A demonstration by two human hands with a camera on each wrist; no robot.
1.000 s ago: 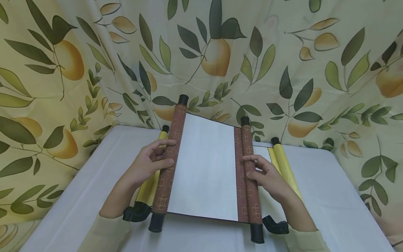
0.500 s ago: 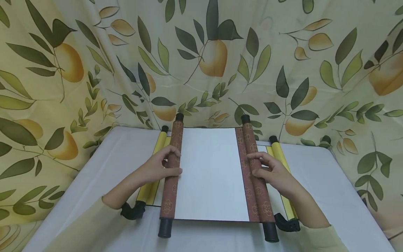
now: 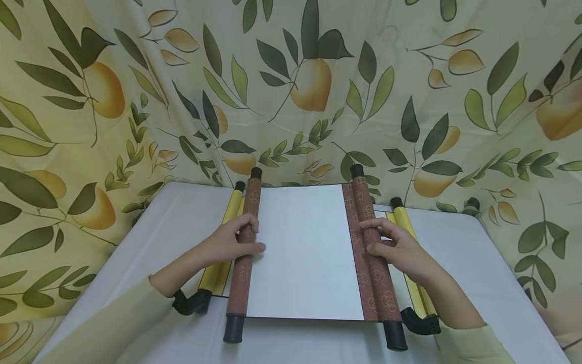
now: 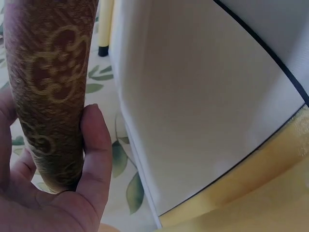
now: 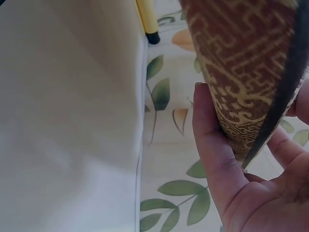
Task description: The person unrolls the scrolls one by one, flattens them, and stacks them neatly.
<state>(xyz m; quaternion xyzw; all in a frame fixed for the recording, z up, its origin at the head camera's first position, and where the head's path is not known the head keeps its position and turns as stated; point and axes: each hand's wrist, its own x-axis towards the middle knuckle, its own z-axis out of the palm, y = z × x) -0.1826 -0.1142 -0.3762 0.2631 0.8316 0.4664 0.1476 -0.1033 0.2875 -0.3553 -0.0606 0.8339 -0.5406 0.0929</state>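
A partly unrolled hanging scroll, with a white sheet between two brown patterned rolls, spans the middle of the head view. My left hand grips its left roll, thumb over the front and fingers around the outer side. My right hand holds the right roll in the same way. In the left wrist view the brown roll sits between thumb and fingers; the right wrist view shows the other roll likewise. Beneath lies a second scroll with yellow rolls, its middle mostly hidden.
The white-covered table extends to both sides and toward me. Behind it hangs a curtain printed with leaves and orange fruit. Black wrist straps show beside both forearms.
The brown scroll's raised, tilted left side has come down level with the right. Both rolls have shifted toward me, the right one slightly rightward, and the white sheet looks wider.
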